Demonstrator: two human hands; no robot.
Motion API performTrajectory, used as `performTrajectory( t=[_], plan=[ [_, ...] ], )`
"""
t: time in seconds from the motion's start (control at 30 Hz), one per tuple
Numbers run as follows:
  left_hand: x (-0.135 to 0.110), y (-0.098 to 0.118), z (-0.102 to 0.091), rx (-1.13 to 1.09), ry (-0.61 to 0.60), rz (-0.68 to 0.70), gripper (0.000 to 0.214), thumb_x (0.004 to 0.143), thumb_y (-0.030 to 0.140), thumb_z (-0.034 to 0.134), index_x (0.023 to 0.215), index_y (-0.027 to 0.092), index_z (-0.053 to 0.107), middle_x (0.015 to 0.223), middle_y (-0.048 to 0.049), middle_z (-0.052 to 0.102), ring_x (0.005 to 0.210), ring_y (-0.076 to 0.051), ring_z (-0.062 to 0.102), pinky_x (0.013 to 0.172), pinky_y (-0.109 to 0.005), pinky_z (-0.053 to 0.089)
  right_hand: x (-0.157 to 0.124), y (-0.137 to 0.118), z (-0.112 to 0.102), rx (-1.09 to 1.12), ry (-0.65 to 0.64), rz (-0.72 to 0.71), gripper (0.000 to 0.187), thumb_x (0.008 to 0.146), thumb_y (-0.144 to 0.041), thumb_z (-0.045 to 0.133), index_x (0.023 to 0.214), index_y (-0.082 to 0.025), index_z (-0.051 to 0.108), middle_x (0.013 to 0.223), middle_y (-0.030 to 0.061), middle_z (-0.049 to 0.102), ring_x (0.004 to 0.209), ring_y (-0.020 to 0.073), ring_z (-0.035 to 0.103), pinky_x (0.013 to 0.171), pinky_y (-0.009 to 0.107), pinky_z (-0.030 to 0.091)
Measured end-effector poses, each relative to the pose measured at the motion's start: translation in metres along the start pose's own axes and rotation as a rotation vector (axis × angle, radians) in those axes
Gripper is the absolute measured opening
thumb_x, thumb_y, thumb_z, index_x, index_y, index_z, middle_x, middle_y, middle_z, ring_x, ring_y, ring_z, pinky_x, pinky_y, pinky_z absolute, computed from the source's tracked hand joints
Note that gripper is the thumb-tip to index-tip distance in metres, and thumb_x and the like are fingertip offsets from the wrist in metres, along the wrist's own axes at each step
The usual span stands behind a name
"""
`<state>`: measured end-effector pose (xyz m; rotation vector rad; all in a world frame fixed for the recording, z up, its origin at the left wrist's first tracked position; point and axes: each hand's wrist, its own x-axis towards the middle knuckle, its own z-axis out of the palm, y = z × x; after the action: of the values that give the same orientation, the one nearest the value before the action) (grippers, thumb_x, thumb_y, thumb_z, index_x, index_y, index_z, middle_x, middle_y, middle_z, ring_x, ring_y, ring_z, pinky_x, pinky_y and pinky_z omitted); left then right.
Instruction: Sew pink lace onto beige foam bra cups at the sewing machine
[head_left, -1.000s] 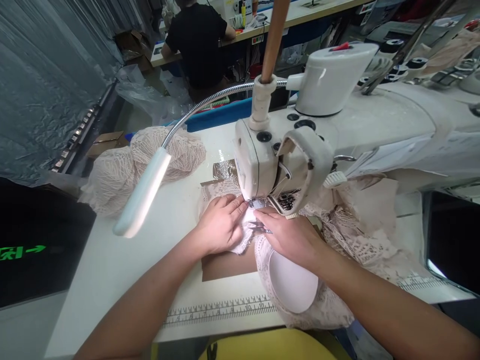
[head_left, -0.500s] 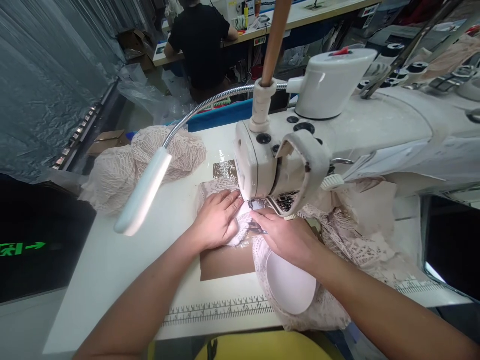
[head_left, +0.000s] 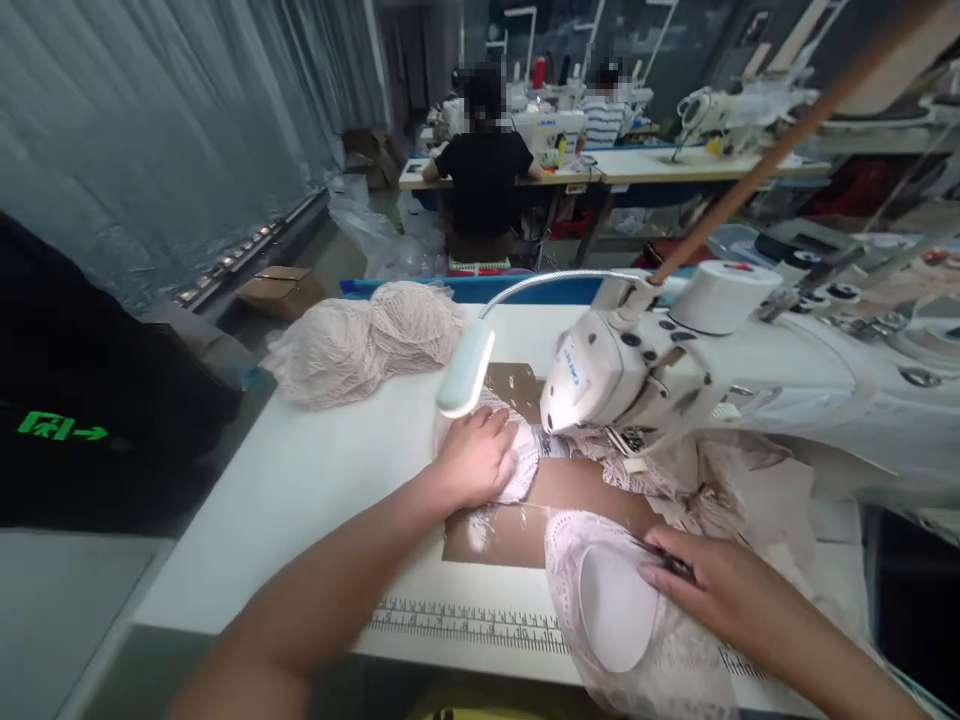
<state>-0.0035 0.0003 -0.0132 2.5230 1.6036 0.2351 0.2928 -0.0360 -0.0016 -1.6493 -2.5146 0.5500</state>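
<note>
My left hand [head_left: 478, 455] curls over a pale pink lace bra cup [head_left: 523, 478] beside the needle end of the white sewing machine [head_left: 589, 375]. My right hand [head_left: 701, 580] is closed round a small dark metal tool, seemingly thread snips [head_left: 673, 562], at the edge of a second bra cup [head_left: 619, 608]. This cup lies hollow side up with lace around it, over the table's front edge. A thin strand stretches between the two pieces. Brown covering [head_left: 495, 540] lies on the table beneath them.
Bundled lace cups [head_left: 367, 345] sit at the table's far left. A lit lamp [head_left: 466, 375] on a bendable neck hangs above my left hand. More lace [head_left: 724, 475] is heaped under the machine arm. A ruler strip [head_left: 472, 622] runs along the front. Co-workers sit beyond.
My right hand has moved from the needle area toward the lower right with the dark tool. My left hand and its lace cup sit away from the needle. The view has tilted up.
</note>
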Motion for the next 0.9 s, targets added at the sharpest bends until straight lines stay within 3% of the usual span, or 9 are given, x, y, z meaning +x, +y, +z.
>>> performTrajectory(
  t=[0.17,0.3,0.37,0.47,0.53,0.63,0.7,0.8,0.9],
  plan=[
    [-0.027,-0.016,-0.026,-0.056,-0.067,-0.189,0.026,0.079,0.015,0.047,0.103,0.015,0.056,0.118,-0.0147,0.057,0.105,-0.029,0.054,0.082,-0.04,0.045,0.014,-0.044,-0.007,0.147,0.059,-0.135,0.025,0.089,-0.04,0.043,0.086,-0.026,0.063,0.096,0.0077,0.069,0.091,0.0239,0.065,0.073,0.031,0.051],
    [-0.071,-0.048,-0.039,-0.124,-0.116,-0.32,0.013,0.075,0.021,0.052,0.088,0.017,0.053,0.087,-0.0058,0.062,0.073,-0.019,0.058,0.059,-0.027,0.042,0.035,-0.1,-0.006,0.398,-0.154,-0.191,0.032,0.094,-0.04,0.034,0.08,-0.024,0.059,0.072,0.0028,0.066,0.064,0.019,0.062,0.06,0.029,0.05],
    [-0.095,-0.063,-0.044,-0.153,-0.14,-0.359,0.009,0.072,0.026,0.054,0.073,0.019,0.049,0.072,-0.0005,0.058,0.06,-0.016,0.054,0.049,-0.025,0.035,0.051,-0.127,0.003,0.546,-0.243,-0.235,0.034,0.095,-0.042,0.033,0.082,-0.023,0.058,0.075,0.0019,0.066,0.066,0.0177,0.062,0.063,0.029,0.051],
    [-0.123,-0.084,-0.063,-0.143,-0.071,-0.412,0.017,0.077,0.028,0.049,0.064,0.019,0.044,0.066,0.0005,0.054,0.061,-0.016,0.052,0.051,-0.025,0.033,0.085,-0.166,0.016,0.648,-0.121,-0.396,0.029,0.094,-0.041,0.039,0.096,-0.022,0.06,0.098,0.0052,0.068,0.095,0.0206,0.062,0.084,0.033,0.051],
    [-0.133,-0.099,-0.088,-0.063,0.149,-0.437,0.019,0.083,0.031,0.044,0.068,0.019,0.046,0.071,-0.0021,0.055,0.072,-0.019,0.054,0.061,-0.029,0.038,0.114,-0.191,0.019,0.733,0.056,-0.506,0.03,0.094,-0.038,0.038,0.109,-0.021,0.058,0.112,0.0073,0.065,0.107,0.0209,0.059,0.095,0.037,0.047],
    [-0.129,-0.126,-0.132,0.154,0.617,-0.39,0.019,0.088,0.034,0.042,0.083,0.019,0.05,0.091,-0.008,0.059,0.091,-0.024,0.053,0.081,-0.037,0.042,0.164,-0.22,0.013,0.788,0.474,-0.646,0.032,0.095,-0.031,0.037,0.122,-0.02,0.051,0.125,0.0103,0.058,0.119,0.0208,0.053,0.104,0.041,0.039],
    [-0.115,-0.146,-0.153,0.254,0.812,-0.327,0.015,0.09,0.031,0.041,0.086,0.019,0.049,0.114,-0.0114,0.057,0.11,-0.025,0.049,0.096,-0.04,0.037,0.198,-0.23,0.009,0.756,0.676,-0.704,0.036,0.094,-0.027,0.036,0.127,-0.02,0.048,0.135,0.0115,0.05,0.126,0.0209,0.047,0.107,0.042,0.036],
    [-0.087,-0.173,-0.151,0.276,0.728,-0.362,0.008,0.087,0.023,0.045,0.091,0.018,0.05,0.14,-0.0122,0.042,0.136,-0.028,0.028,0.109,-0.044,0.027,0.241,-0.226,0.014,0.487,0.617,-0.659,0.041,0.093,-0.022,0.032,0.131,-0.018,0.047,0.15,0.0128,0.032,0.139,0.0235,0.028,0.112,0.046,0.029],
    [-0.066,-0.191,-0.119,0.215,0.502,-0.407,0.022,0.079,0.027,0.055,0.099,0.018,0.053,0.135,-0.0111,0.049,0.131,-0.03,0.037,0.105,-0.044,0.034,0.255,-0.208,0.029,0.382,0.476,-0.637,0.042,0.09,-0.02,0.034,0.128,-0.015,0.051,0.142,0.0178,0.043,0.134,0.029,0.037,0.106,0.052,0.035]
  ],
)
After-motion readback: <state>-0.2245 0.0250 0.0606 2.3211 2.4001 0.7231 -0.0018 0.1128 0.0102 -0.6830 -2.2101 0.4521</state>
